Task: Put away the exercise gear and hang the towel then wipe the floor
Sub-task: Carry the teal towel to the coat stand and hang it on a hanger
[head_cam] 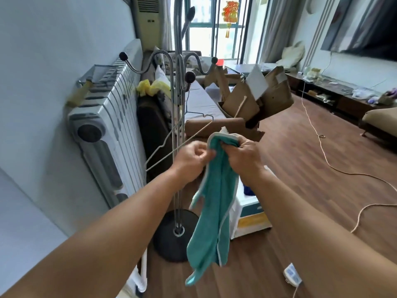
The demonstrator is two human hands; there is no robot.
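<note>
Teal terry towel with pale edging hangs bunched from both hands in front of a metal coat stand. The right hand grips its top edge, fingers curled tight around the cloth. The left hand pinches the towel's edge beside it. A wire hanger hangs on the stand, just behind the left hand.

One teal towel is counted, gripped by two hands: left hand, right hand. One metal coat stand is recorded, with four ball-tipped hooks seen at its lower tier. One wire hanger, one white radiator, one loose cord on the floor.
</note>
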